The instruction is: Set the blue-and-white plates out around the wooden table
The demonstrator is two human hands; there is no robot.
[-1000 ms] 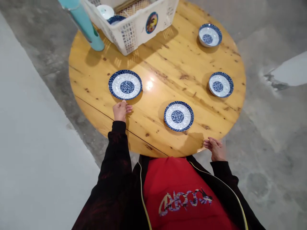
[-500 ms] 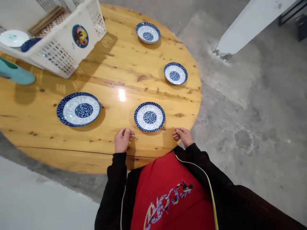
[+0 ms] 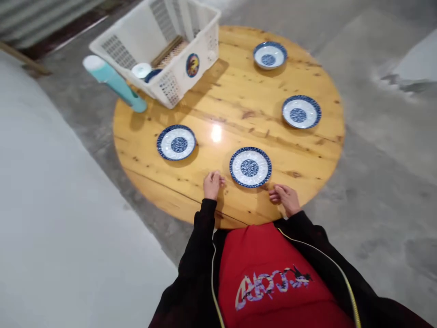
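Observation:
A round wooden table [image 3: 307, 155] carries several blue-and-white plates. The nearest plate [image 3: 250, 166] lies just in front of me, between my two hands. My left hand [image 3: 213, 184] rests on the wood to the plate's left, fingers curled in and holding nothing. On the plate's near right, my right hand [image 3: 285, 197] sits at the table's edge, fingers bent together and likewise empty. Neither hand touches the plate. A second plate [image 3: 176, 142] lies further left, and two more, one plate [image 3: 301, 111] and another plate [image 3: 269, 55], lie on the right side.
A white plastic basket [image 3: 191, 45] stands at the table's back left with dishes and chopsticks inside. A teal bottle [image 3: 116, 84] leans beside it. Grey concrete floor surrounds the table, with a pale wall or ledge at left.
The view has swung and pulled back, so the whole table shows. My left hand came from beside the left plate to the near plate, and my right hand moved in on its other side.

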